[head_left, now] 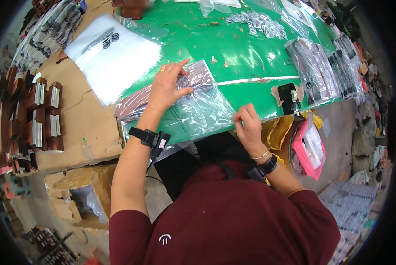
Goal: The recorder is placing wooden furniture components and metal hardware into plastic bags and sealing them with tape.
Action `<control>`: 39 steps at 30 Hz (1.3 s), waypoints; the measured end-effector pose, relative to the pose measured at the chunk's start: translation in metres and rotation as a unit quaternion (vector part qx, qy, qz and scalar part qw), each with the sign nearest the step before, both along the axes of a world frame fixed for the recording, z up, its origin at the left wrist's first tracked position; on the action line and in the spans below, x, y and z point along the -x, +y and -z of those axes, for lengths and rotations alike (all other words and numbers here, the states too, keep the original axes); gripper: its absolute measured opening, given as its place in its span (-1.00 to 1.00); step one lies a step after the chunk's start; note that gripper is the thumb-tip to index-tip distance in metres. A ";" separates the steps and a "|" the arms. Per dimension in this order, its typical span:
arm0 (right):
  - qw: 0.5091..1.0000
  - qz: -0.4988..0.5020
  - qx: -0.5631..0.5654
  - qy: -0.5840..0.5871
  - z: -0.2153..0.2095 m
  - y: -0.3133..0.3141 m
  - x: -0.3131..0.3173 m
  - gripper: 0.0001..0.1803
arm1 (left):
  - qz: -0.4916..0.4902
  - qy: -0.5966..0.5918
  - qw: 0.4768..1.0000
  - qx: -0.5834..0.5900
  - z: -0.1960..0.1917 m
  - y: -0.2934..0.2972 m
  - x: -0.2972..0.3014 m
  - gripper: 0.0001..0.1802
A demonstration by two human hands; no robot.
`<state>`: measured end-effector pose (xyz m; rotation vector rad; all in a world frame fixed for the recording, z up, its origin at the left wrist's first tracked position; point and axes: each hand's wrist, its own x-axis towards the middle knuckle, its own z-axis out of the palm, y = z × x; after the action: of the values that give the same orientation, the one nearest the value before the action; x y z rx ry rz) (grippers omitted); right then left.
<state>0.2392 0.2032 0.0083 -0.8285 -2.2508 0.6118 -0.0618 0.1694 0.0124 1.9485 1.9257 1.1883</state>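
Observation:
On the green tabletop lies a clear plastic bag (209, 110), with a flat brown piece (138, 102) in or under its film. My left hand (166, 87) rests on the bag, thumb and forefinger spread apart. Between them shows a small dark round part (183, 81). At the bag's near right corner, the fingers of my right hand (249, 126) are pinched together on the film. Thin dark rods (176, 115) show beneath the clear plastic.
Left of the bag lies a stack of clear sleeves (114, 57) with black rings on top. Brown slotted pieces (45, 112) stand on the cardboard (89, 128). A black tape dispenser (289, 98) and wrapped packs (312, 70) are right; clear small parts (259, 24) lie farther back.

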 end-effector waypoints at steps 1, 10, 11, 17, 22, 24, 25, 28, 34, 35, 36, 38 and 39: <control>0.999 -0.031 -0.032 0.008 -0.003 -0.002 -0.002 -0.81 | 0.000 0.001 1.000 0.002 0.000 -0.004 0.000 -0.08; 0.983 -0.104 0.149 -0.036 -0.015 0.050 -0.022 -0.47 | 0.019 0.025 0.999 0.019 -0.003 -0.003 0.000 0.00; 0.986 -0.073 0.124 -0.082 -0.016 0.062 -0.016 -0.45 | 0.021 0.021 0.999 0.019 -0.002 -0.004 0.001 0.00; 0.963 -0.208 -0.152 -0.078 -0.008 0.070 0.046 -0.48 | 0.026 0.010 0.999 0.037 -0.004 -0.005 0.002 -0.04; 0.947 -0.255 -0.186 -0.055 -0.005 0.087 0.060 -0.76 | 0.032 0.007 0.999 0.041 -0.008 -0.005 0.002 -0.11; 0.953 -0.263 -0.142 -0.042 -0.010 0.090 0.066 -0.84 | 0.030 0.009 0.998 0.051 -0.011 -0.006 0.002 -0.22; 0.962 -0.251 -0.095 -0.042 -0.013 0.090 0.070 -0.84 | 0.029 0.009 0.998 0.053 -0.010 -0.006 0.003 -0.22; 0.971 -0.238 -0.027 -0.008 -0.016 0.093 0.082 -0.86 | 0.046 0.011 0.997 0.054 -0.008 -0.007 0.001 -0.32; 0.967 -0.240 0.042 0.080 0.009 0.110 0.103 -0.85 | 0.028 0.032 0.998 0.055 -0.005 -0.006 0.000 -0.43; 0.957 -0.245 0.113 0.105 0.012 0.109 0.106 -0.83 | 0.033 0.031 0.999 0.031 -0.001 -0.006 0.000 -0.44; 0.957 -0.244 0.114 0.104 0.013 0.110 0.106 -0.83 | 0.038 0.029 0.999 0.007 0.002 -0.005 0.001 -0.46; 0.967 -0.234 0.059 0.081 0.012 0.110 0.108 -0.78 | 0.044 0.022 0.999 0.003 0.002 -0.006 0.003 -0.45; 0.967 -0.234 0.060 0.081 0.013 0.108 0.109 -0.78 | 0.049 0.016 0.999 -0.001 0.002 -0.006 0.004 -0.44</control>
<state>0.1304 0.3110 -0.0045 -0.2787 -2.2809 1.0006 -0.0657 0.1631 0.0108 2.0492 1.8222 1.1408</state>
